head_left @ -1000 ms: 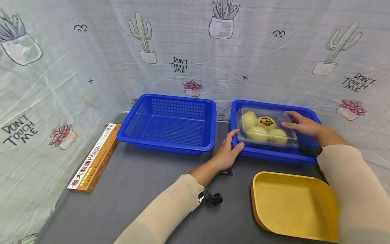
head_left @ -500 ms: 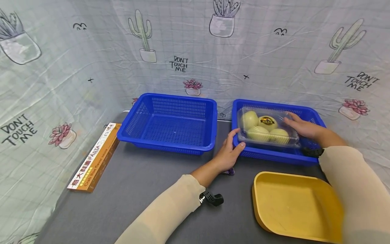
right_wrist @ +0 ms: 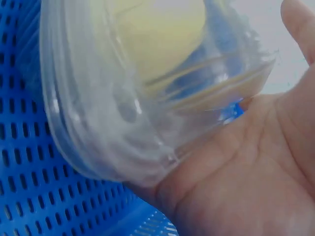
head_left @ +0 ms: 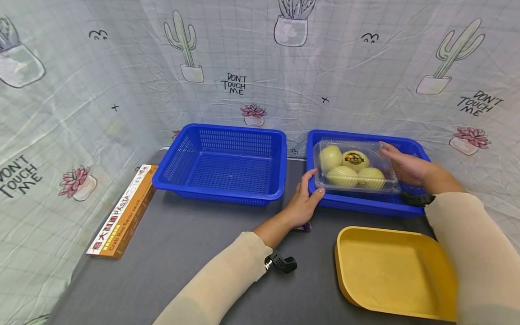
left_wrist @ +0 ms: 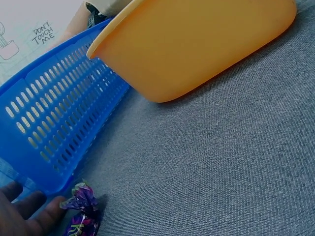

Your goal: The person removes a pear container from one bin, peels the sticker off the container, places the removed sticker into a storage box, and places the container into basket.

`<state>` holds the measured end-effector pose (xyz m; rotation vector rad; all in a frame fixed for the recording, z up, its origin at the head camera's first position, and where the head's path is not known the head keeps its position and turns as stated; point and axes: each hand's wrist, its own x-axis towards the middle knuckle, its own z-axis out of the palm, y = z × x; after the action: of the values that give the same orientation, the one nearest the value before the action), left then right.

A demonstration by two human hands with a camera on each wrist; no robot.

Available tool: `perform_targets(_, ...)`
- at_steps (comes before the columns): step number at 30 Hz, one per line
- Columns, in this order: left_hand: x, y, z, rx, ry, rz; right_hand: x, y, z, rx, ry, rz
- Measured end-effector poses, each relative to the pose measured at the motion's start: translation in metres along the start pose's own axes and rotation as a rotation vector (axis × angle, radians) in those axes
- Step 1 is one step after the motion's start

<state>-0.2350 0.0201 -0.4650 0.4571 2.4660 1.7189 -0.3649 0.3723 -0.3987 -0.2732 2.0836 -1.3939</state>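
Container (head_left: 357, 168): clear plastic, with four pale yellow-green fruits (head_left: 342, 176) showing through; lies in the left part of the right basket (head_left: 365, 205); cannot tell whether resting on the basket floor.
Sticker (head_left: 354, 158): dark and gold, over the back right fruit.
Left hand (head_left: 301, 206): at the near left corner of the right basket, beside the container's left end; touches the rim with extended fingers and thumb, grasping nothing.
Right hand (head_left: 408, 169): inside the right basket, with palm and extended fingers against the container's right end; unclenched, with part of the palm tucked behind the clear edge in the right wrist view.
Wrapper (left_wrist: 82, 211): purple and twisted, on the table (head_left: 183, 253) just beside the left fingertips.
Tray (head_left: 394, 271): yellow, on the near side of the right basket.
Left basket (head_left: 232, 174): blue and slotted, apart from the right one.
Pasta box (head_left: 122, 210): white and orange, slanting beside the left basket.
Curtain (head_left: 345, 67): pale, with cactus prints, behind both baskets.
Sleeves (head_left: 221, 280): cream, on both arms.
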Motion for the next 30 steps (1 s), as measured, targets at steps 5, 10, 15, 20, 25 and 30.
perform_targets(5, -0.001, 0.001, -0.001, -0.007, 0.0, 0.017, -0.003, -0.001, -0.003, 0.103, 0.005, -0.054)
perform_targets(10, 0.0, 0.001, -0.002, -0.011, -0.004, 0.02, -0.006, 0.001, -0.006, 0.131, 0.04, -0.078)
perform_targets(15, -0.001, 0.0, -0.002, -0.015, -0.017, -0.002, -0.006, 0.003, -0.009, 0.091, 0.069, -0.064)
perform_targets(20, -0.001, 0.0, -0.003, -0.016, -0.012, -0.006, -0.006, 0.002, -0.009, 0.093, 0.093, -0.067)
perform_targets(25, -0.001, -0.001, -0.003, -0.028, -0.019, -0.022, -0.006, 0.003, -0.01, 0.088, 0.116, -0.055)
perform_targets(30, 0.0, -0.001, -0.004, -0.042, -0.025, -0.029, -0.006, 0.006, -0.013, 0.059, 0.114, -0.034)
